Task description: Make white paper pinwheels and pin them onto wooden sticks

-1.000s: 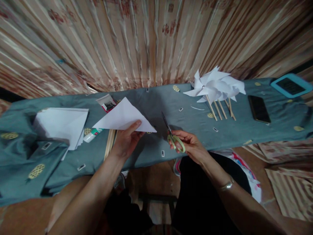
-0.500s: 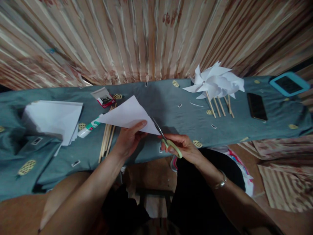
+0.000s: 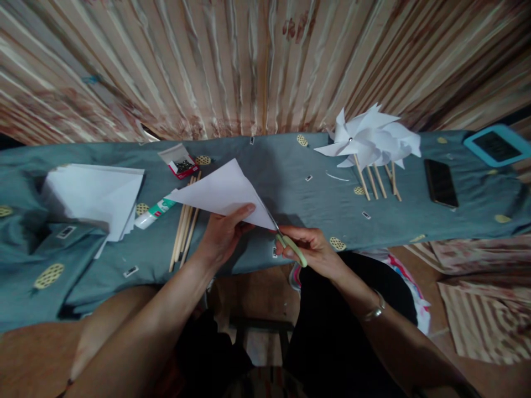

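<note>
A white sheet of paper (image 3: 222, 190), folded to a triangle, is pinched in my left hand (image 3: 227, 232), thumb on top and fingers underneath. My right hand (image 3: 309, 246) grips scissors (image 3: 292, 250) with pale green handles. Their blades lie along the paper's right edge, near its lower right corner, and look nearly closed. Left of the paper are several wooden sticks (image 3: 185, 232), a glue stick (image 3: 155, 213) with a green label, and a small red-and-white box (image 3: 180, 163) of dark small pieces. The fingers beneath the paper are partly hidden.
A stack of white paper (image 3: 95, 193) lies on the left of the cloth-covered table (image 3: 307, 210). White paper pinwheels (image 3: 373, 138) on sticks rest at the back right, beside a dark phone (image 3: 440, 182) and a blue-framed tablet (image 3: 500, 145). A pleated curtain (image 3: 240, 66) hangs behind.
The scissor blades have closed from a slightly open position along the paper's edge. The view has shifted a little, and both hands keep their holds.
</note>
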Demonstrator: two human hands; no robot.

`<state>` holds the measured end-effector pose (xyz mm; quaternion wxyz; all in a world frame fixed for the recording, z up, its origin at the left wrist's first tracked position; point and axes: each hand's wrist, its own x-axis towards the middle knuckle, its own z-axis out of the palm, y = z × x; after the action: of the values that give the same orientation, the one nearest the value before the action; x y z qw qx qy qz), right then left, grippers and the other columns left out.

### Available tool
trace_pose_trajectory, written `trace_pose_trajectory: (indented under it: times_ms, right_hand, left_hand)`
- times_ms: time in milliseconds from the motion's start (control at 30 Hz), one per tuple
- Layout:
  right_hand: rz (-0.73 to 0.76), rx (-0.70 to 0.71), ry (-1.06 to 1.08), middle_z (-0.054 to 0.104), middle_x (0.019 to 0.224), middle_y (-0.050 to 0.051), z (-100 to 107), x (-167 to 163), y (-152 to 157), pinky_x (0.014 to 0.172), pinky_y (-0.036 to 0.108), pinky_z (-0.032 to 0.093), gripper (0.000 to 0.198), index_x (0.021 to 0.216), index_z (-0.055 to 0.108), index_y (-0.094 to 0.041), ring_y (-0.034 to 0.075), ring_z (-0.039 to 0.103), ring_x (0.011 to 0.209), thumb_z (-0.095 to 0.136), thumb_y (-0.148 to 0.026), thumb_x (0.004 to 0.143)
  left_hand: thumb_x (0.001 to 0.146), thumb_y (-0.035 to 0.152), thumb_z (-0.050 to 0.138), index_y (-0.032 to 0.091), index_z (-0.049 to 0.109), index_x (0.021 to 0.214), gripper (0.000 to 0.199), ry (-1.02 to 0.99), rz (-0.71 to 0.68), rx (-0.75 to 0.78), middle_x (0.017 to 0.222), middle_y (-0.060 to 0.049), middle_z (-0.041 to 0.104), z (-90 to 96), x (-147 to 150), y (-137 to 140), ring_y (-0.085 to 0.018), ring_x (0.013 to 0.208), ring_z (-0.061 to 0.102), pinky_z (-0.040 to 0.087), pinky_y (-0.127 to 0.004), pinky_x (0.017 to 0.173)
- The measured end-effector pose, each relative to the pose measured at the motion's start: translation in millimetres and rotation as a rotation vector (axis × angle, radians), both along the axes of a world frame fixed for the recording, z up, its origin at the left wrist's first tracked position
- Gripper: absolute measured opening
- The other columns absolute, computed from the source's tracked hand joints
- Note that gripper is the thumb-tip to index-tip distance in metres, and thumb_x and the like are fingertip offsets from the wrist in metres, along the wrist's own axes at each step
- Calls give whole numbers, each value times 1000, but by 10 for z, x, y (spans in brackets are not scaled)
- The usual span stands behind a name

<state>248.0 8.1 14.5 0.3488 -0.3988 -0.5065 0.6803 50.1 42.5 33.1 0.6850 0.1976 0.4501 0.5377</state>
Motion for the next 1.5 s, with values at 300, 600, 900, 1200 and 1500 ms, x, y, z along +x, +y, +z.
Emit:
trace_pose_trajectory:
  times_ms: [300, 600, 900, 1200, 1500]
  right_hand:
    - [-53, -7, 12, 65, 71, -4, -35, -52, -28, 55, 20, 46, 42, 109, 76, -26, 7, 53, 60, 84, -42, 71]
    - [-81, -25, 17, 65, 70, -3, -60, -84, -55, 54, 20, 47, 43, 109, 76, -27, 8, 54, 60, 83, -45, 71]
    - [-65, -25, -14, 64, 72, -3, -56, -75, -46, 54, 20, 45, 44, 110, 75, -25, 8, 53, 61, 82, -48, 72]
    - [-78, -23, -17, 61, 69, -4, -50, -100, -47, 54, 21, 43, 41, 106, 75, -23, 8, 49, 59, 80, -48, 74]
    - [-85, -12, -24, 65, 74, -2, -55, -94, -45, 56, 21, 46, 38, 103, 75, -24, 9, 53, 62, 81, -47, 73]
  left_hand:
    - [55, 17, 86, 16, 69, 84, 34, 0, 14, -37, 86, 0, 72, 6, -2, -2, -13, 73, 66, 54, -21, 59]
    - [55, 18, 88, 16, 71, 83, 33, -17, 25, -27, 85, -1, 73, -10, 0, 5, -13, 73, 66, 55, -21, 60]
    - [54, 20, 88, 15, 70, 83, 34, 37, -1, -40, 85, -2, 73, -4, 4, -4, -15, 72, 67, 54, -22, 58]
    - [55, 20, 87, 16, 69, 81, 32, 24, -26, -61, 82, -1, 72, -44, 15, -21, -14, 70, 66, 53, -22, 58]
    - [55, 22, 88, 15, 70, 81, 32, 31, -57, -53, 82, -2, 72, -50, 55, -59, -15, 71, 65, 54, -25, 61]
